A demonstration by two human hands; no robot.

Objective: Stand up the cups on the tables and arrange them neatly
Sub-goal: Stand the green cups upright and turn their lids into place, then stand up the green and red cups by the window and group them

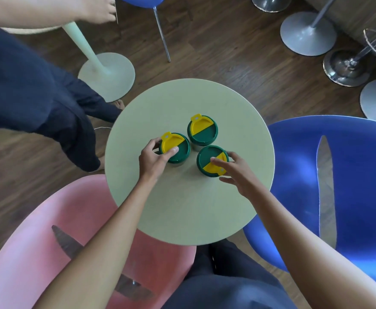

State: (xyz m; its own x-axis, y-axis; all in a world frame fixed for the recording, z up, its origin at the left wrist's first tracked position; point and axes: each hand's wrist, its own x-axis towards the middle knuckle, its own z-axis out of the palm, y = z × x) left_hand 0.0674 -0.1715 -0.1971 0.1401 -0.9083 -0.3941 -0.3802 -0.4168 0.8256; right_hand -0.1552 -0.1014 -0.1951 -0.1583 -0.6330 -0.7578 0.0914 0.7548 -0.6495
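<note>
Three upright cups with green-and-yellow plastic lids, clustered in a triangle near the middle of the round pale-green table (204, 210): left cup (175, 148), far cup (202, 132), right cup (211, 161). Long axes vertical, lids closed, contents hidden. Left hand (152, 158) curled around the left cup, thumb on the lid. Right hand (236, 172) half open, fingertips (216, 160) touching the right cup's yellow flap, thumb clear below. Far cup untouched, just beyond both. Probably final nudging into place. Pink chair (37, 253) and blue chair (349, 197) alongside.
</note>
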